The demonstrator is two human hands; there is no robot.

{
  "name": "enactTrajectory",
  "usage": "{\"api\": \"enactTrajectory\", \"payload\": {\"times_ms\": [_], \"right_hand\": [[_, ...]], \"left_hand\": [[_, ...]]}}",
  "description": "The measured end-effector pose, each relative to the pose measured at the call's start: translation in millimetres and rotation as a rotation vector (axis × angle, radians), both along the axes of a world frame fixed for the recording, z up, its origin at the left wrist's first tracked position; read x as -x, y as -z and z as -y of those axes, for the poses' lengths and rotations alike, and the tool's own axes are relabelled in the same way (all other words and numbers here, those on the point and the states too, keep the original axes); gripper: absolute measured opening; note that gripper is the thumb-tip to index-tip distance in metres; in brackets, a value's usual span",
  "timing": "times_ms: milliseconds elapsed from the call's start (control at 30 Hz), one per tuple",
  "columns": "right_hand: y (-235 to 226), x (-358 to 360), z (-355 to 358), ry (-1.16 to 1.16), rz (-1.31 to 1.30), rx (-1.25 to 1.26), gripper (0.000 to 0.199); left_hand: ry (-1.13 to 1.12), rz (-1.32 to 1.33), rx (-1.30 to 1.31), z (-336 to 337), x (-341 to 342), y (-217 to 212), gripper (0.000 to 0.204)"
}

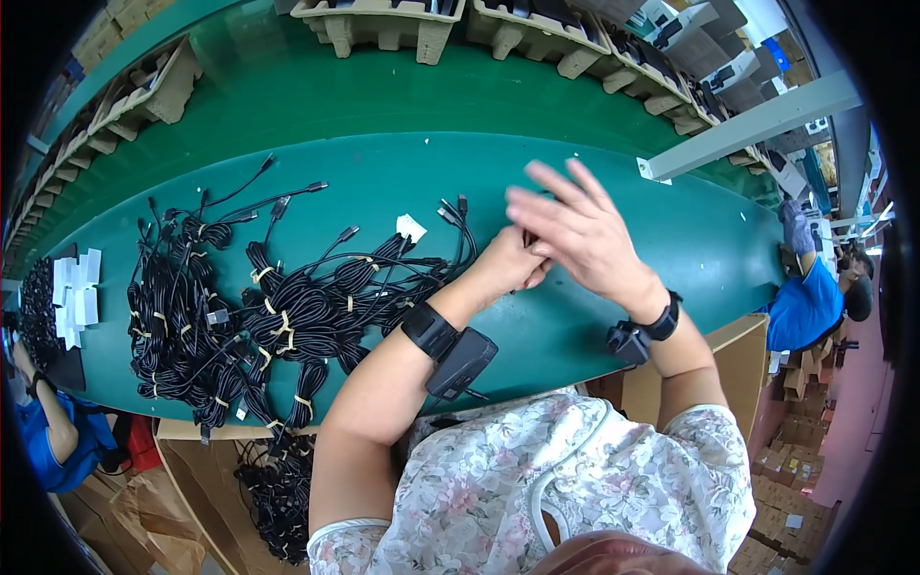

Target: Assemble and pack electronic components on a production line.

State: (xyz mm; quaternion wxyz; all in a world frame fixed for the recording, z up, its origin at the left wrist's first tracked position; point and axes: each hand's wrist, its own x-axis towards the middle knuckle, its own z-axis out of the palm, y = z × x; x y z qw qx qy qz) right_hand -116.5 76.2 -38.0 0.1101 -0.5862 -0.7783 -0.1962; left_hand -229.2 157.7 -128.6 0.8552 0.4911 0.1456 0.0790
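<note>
Watching through the head view, the only feed I've got: both hands are up over the green worktop [709,254], close together, right of the black cables [292,331]. Left hand [506,262]: fingers curled in, knuckles up; dark sliver showing between the two hands, but I can't tell whether it's gripping anything. Right hand [586,235]: fingers spread and blurred, looks released; its thumb side overlaps the left hand's fingertips, so contact there is partly hidden.

Cables sit left of both hands, in coiled bundles with tan ties [261,275], heaped toward the near edge. Key relation, my call: left hand is the nearer one, its forearm passing over the right end of the heap; right hand would have to cross it. Heap's long axis runs roughly left-right. A few cable ends [463,203] poke out just left of the left hand, running away from me, so roughly crosswise to the heap. White paper tag [410,228] lies just left of those.

Rest: moulded trays [383,34] along the far side, cardboard box [196,479] below the near edge, co-worker in blue [805,302] at far right.
</note>
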Motion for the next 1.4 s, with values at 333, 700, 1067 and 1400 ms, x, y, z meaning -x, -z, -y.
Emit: {"api": "enactTrajectory", "payload": {"times_ms": [333, 700, 1067, 1400], "right_hand": [[-7.2, -26.7, -5.2, -0.050, -0.168, 0.454, 0.041], [-55.2, -123.5, -148.0, 0.397, -0.224, -0.210, 0.016], [-38.5, -222.6, -298.5, 0.702, 0.232, 0.165, 0.041], [-8.7, -175.2, -309.9, 0.644, 0.400, -0.087, 0.025]], "left_hand": [[-0.034, 0.085, 0.042, 0.5, 0.8, 5.1, 0.025], [-0.326, 0.117, 0.113, -4.3, -4.6, 6.7, 0.026], [-0.321, 0.129, 0.166, -2.2, -6.5, 7.2, 0.022], [-0.292, 0.138, 0.187, -5.6, -3.9, 3.8, 0.020]]}}
